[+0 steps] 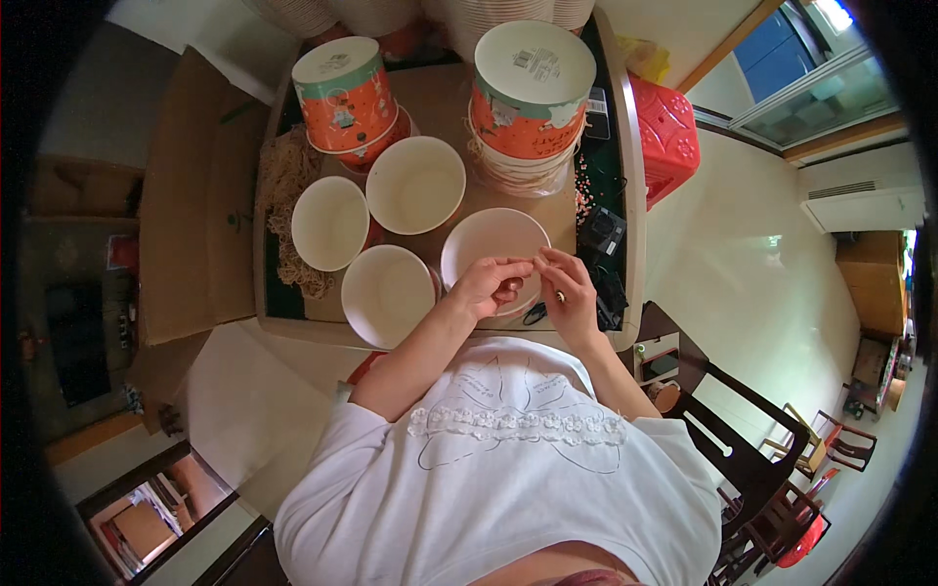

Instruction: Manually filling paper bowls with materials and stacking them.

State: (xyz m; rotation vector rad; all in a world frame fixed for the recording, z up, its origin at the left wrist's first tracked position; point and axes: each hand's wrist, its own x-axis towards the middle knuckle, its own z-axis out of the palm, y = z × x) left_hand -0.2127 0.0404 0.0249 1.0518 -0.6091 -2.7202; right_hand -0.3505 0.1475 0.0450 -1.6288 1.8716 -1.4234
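Observation:
Above the mouth of a white-lined paper bucket, my left hand and my right hand come together with their fingertips pinched and touching. What sits between the fingertips is too small to make out. A small gold-and-dark object shows at the curled fingers of the right hand; its kind is unclear. Close by on the left stand three more upright open paper buckets: a near one, a left one and a farther one. All show bare white insides.
Farther back stand upside-down stacks of orange-and-green buckets, one left and one right. Tan shredded filler lies along the table's left side. Small beads and a black device lie right. A red stool stands beyond.

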